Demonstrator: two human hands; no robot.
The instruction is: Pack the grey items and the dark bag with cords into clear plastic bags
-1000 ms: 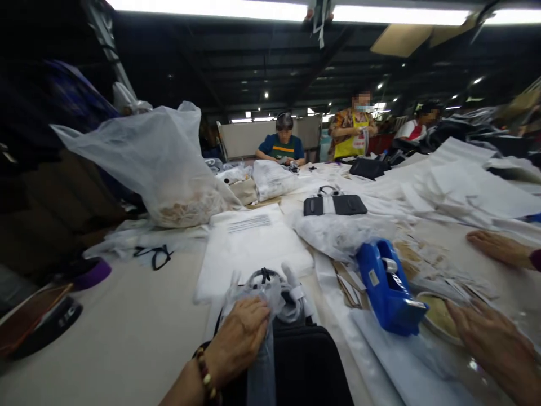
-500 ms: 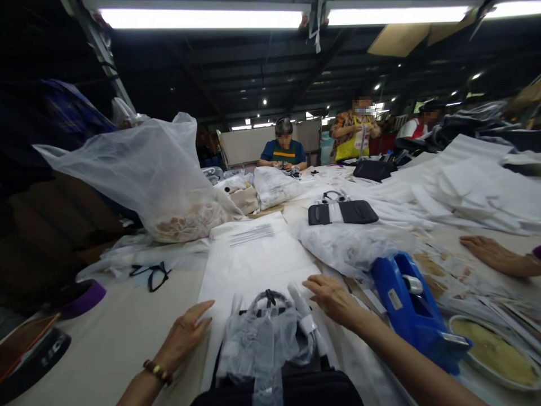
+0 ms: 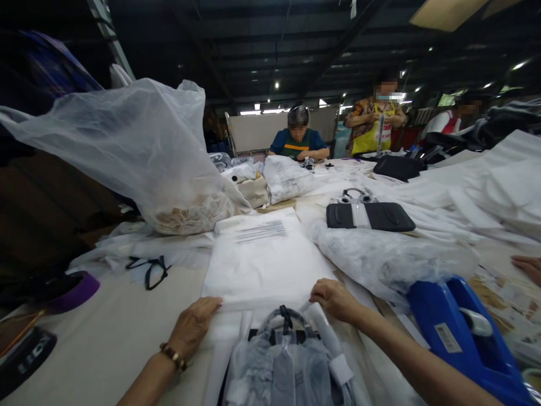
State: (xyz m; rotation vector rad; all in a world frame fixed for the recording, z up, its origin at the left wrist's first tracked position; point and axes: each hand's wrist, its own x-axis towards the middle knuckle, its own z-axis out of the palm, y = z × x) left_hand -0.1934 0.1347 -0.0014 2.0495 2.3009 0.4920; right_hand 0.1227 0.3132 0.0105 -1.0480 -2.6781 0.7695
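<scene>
A white plastic bag (image 3: 262,265) with printed lines near its far end lies flat in front of me. My left hand (image 3: 196,324) pinches its near left corner, fingers closed. At the near right corner my right hand (image 3: 336,300) is closed on the same bag's edge. Between my forearms, nearest me, a black backpack (image 3: 287,366) lies with its straps and top handle wrapped in translucent plastic and white foam.
A blue tape dispenser (image 3: 465,332) stands at the right, near a person's hand (image 3: 530,268). A large clear bag of bands (image 3: 169,163) rises at left. Beyond are a black case (image 3: 382,217), white foam sheets (image 3: 499,180) and people across the table.
Both my hands have closed on the near corners of the white bag; before, their fingers were apart. The view has shifted, and the other person's hand shows less at the right edge.
</scene>
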